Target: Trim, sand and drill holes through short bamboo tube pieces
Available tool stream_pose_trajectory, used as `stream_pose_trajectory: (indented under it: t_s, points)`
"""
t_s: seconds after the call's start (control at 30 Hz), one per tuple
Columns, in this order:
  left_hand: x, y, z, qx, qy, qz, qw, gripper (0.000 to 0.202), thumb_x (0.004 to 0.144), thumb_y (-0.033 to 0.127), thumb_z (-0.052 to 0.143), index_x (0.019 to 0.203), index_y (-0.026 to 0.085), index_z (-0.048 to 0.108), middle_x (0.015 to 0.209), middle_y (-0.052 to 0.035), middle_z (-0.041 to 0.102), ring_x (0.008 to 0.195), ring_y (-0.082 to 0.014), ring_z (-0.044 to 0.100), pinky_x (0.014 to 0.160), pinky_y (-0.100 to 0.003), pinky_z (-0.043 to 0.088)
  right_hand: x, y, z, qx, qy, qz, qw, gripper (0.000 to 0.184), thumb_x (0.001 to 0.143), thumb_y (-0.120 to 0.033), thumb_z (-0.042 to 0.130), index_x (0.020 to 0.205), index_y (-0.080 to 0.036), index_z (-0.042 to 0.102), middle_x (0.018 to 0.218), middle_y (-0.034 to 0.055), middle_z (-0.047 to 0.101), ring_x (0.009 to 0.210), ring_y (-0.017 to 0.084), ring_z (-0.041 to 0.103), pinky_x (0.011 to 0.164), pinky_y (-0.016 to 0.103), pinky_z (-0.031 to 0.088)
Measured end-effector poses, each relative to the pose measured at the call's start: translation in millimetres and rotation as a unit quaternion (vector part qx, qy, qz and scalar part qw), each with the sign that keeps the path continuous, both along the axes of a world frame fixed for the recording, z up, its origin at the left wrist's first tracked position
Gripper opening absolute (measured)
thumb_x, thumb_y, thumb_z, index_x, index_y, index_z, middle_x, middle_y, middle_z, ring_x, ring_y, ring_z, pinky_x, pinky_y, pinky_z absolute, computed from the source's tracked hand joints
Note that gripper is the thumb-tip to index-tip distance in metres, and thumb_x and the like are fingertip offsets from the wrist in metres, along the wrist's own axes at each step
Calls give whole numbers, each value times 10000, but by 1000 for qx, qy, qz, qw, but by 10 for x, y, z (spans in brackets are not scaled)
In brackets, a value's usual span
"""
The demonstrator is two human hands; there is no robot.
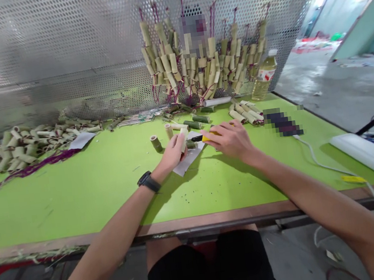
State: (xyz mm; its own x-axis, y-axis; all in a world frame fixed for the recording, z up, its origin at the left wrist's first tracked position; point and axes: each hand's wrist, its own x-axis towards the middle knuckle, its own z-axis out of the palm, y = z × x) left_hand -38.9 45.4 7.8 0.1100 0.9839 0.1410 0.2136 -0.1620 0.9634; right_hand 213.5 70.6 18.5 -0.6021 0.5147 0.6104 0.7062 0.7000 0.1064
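My left hand (172, 152), with a dark watch on its wrist, is closed around a short pale bamboo tube (183, 136), held up at an angle above the table. My right hand (233, 140) grips a yellow-handled utility knife (207, 137), its dark front end pointing left towards the tube. Whether the blade touches the tube I cannot tell. Under the hands lies a sheet of white paper (185, 164). Just left of the held tube, one short bamboo piece (156, 144) and another, paler piece (169, 131) stand upright on the table.
Bamboo tubes (19, 148) are heaped at the left beside purple cords (43, 162). Strung bamboo bundles (170, 62) hang on the perforated metal panel (58, 51). A bottle of yellowish liquid (264, 76), a blurred dark device (281, 123) and a white power bank (371, 157) are on the right.
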Motion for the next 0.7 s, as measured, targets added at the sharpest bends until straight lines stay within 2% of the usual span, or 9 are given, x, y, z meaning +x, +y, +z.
stream_pose_trajectory:
  t_s: [0.07,0.17,0.23,0.3,0.37,0.5,0.57,0.63,0.7]
  points:
    - [8,1,0,14,8,0,1000,433,1129,619,420,920,246,485,600,28,549,450,-128,440,497,-298,353,-21,-17,-4,-9,-13,-3,1000,392,1143,-441,511,1390,-283,770,1129,95,824,930,221,676,777,350,398]
    - [8,3,5,80,19,3,997,462,1097,694,433,998,248,499,682,10,586,541,-156,523,561,-311,415,-112,-63,-53,-91,16,-3,996,457,1134,-483,505,1409,-220,760,1027,111,820,774,198,651,665,326,385]
    - [-2,3,10,126,29,2,992,497,1080,733,424,1102,244,511,724,5,583,611,-179,557,608,-325,447,-189,-100,-83,-161,69,3,985,481,1133,-505,482,1307,-191,803,933,101,806,686,183,619,617,319,385]
    - [-19,1,14,159,43,-1,986,533,1074,749,412,1202,238,495,750,5,567,653,-194,566,648,-341,468,-249,-134,-88,-242,131,15,961,531,1132,-539,450,1082,-176,835,824,90,771,641,172,600,604,313,407]
    - [-41,0,18,181,66,-8,981,562,1071,750,418,1277,230,476,790,-5,566,684,-203,575,687,-359,483,-273,-158,-68,-363,190,34,911,609,1122,-608,411,904,-181,787,703,66,710,568,153,568,563,296,420]
    - [-70,4,24,171,77,-29,982,650,1042,793,415,1326,214,502,849,-41,585,706,-215,581,682,-361,476,-223,-157,-19,-636,254,88,723,660,1071,-756,376,959,-202,718,605,-4,623,407,107,452,397,246,376]
    - [-64,7,17,152,49,-34,987,676,1025,812,427,1314,212,535,867,-61,599,718,-219,592,654,-349,480,-188,-134,-16,-692,267,107,662,644,1057,-766,397,979,-203,700,578,-26,597,375,95,411,362,229,368]
    - [-44,8,2,134,12,-37,990,670,1026,803,441,1323,212,546,888,-79,617,742,-223,617,634,-344,509,-165,-107,-25,-698,278,116,650,607,1049,-753,440,979,-205,691,559,-38,584,365,88,401,357,216,369]
    - [-18,8,-16,109,-21,-41,993,638,1049,773,435,1339,213,537,903,-88,636,746,-219,634,624,-346,543,-156,-86,-36,-677,276,117,672,569,1030,-751,510,975,-211,682,566,-42,598,372,81,425,363,202,366]
